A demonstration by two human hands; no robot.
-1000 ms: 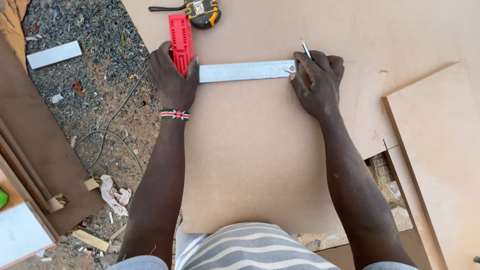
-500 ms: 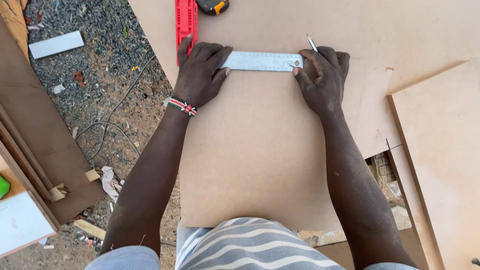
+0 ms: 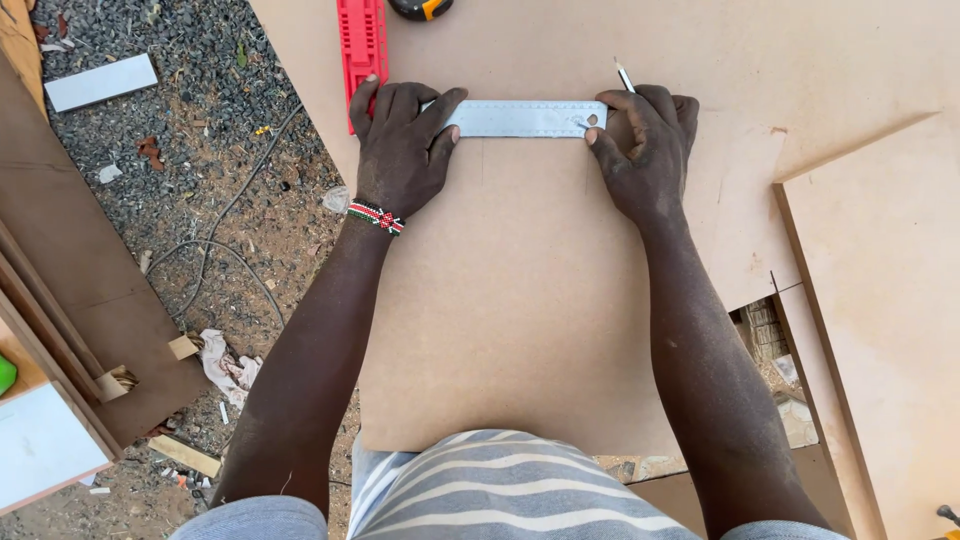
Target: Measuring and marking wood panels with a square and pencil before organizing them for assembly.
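Head view: a person leans over a wide brown board [image 3: 520, 330] set up outdoors, both bare arms stretched forward across it.
Surface: the board is flat, smooth and pale brown, with faint pencil lines running down from the ruler; its near edge meets the person's striped shirt [image 3: 500, 490].
Ruler: a metal ruler [image 3: 525, 118] lies flat across the far part of the board, between the two hands, its left end hidden under the left hand.
Left hand: the left hand [image 3: 400, 150] is spread open, palm down, pressing on the ruler's left end and the red handle [image 3: 362, 45] joined to it; a beaded bracelet [image 3: 376, 216] circles the wrist.
Right hand: the right hand [image 3: 645, 150] is curled around a pencil [image 3: 624, 76] whose tip points away from the body, with the thumb resting on the ruler's right end.
Far edge: a tape measure [image 3: 420, 8] sits on the board just beside the red handle, cut off by the frame.
Right side: a second brown panel [image 3: 880, 320] overlaps the board's right edge.
Ground: gravel [image 3: 180, 120] covers the ground to the left, strewn with a thin cable [image 3: 235, 205], a crumpled rag [image 3: 225, 360], wood scraps and a white strip [image 3: 100, 82].
Left edge: dark boards [image 3: 60, 270] lie stacked at an angle.
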